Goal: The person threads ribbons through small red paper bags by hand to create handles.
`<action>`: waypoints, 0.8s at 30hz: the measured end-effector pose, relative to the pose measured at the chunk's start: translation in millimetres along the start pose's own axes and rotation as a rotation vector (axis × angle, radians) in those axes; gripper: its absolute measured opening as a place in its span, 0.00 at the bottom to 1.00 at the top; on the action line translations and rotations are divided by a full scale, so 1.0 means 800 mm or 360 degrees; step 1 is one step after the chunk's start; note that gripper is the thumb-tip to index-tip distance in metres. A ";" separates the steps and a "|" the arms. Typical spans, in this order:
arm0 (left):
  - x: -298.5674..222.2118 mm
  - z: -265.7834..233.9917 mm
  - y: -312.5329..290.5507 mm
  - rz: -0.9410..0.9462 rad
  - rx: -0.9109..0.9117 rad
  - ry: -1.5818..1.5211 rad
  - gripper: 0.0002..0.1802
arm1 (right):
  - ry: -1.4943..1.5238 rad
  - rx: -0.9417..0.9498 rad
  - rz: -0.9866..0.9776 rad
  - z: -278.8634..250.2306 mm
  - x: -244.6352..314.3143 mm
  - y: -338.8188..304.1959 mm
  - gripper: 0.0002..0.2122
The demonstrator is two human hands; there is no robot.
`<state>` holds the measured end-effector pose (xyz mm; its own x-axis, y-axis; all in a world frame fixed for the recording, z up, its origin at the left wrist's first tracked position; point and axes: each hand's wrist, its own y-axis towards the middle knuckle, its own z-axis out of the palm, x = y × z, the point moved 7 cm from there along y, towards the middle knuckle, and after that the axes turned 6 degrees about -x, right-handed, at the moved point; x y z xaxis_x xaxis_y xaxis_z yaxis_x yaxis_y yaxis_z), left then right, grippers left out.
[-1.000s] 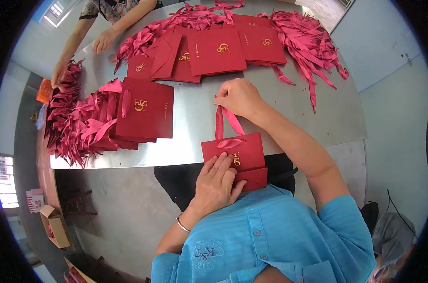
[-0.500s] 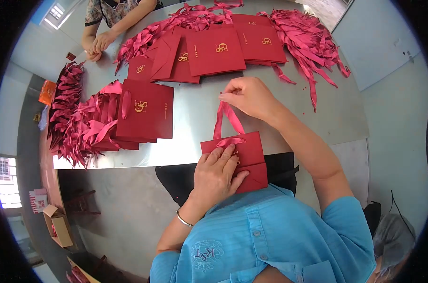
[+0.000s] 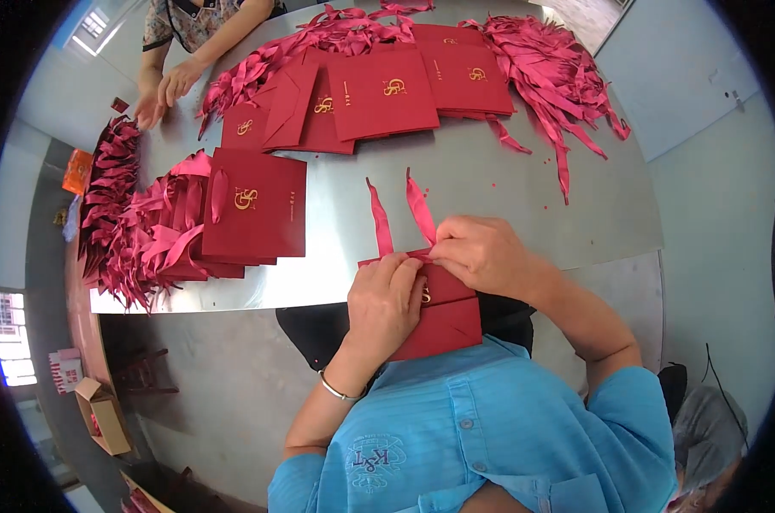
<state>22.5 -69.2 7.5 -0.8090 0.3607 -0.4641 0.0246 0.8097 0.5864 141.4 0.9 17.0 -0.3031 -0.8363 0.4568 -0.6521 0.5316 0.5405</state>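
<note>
My left hand (image 3: 386, 299) presses down on a flat red paper bag (image 3: 443, 321) with gold print, lying at the near edge of the metal table (image 3: 490, 188). My right hand (image 3: 481, 252) pinches the bag's top edge where a red ribbon (image 3: 396, 214) comes out. The ribbon's two ends stand up away from me, past my fingers. Most of the bag is hidden under both hands.
A stack of finished red bags with ribbon handles (image 3: 251, 214) lies at the left. More flat red bags (image 3: 387, 94) and a heap of loose ribbons (image 3: 558, 77) sit at the far side. Another person's hands (image 3: 161, 90) work at the far left corner.
My right hand has drawn back from the table toward the bag's top edge, bringing the ribbon with it. My left hand has slid up the bag to meet it.
</note>
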 end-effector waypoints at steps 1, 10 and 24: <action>0.001 0.000 0.001 -0.0038 0.0014 0.0000 0.13 | -0.0094 0.0010 -0.0094 0.000 0.005 -0.001 0.02; 0.002 0.004 0.000 -0.0009 0.0057 -0.0029 0.08 | -0.0155 0.0130 -0.0243 -0.003 0.012 -0.006 0.03; -0.003 0.003 -0.001 0.0066 0.0154 0.0076 0.13 | 0.0038 0.0263 0.0165 0.011 -0.010 0.014 0.02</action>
<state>25.6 -69.5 6.4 -0.8331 0.3745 -0.4072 0.1137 0.8362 0.5365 129.9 12.5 13.1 -0.3596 -0.7736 0.5217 -0.7240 0.5840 0.3670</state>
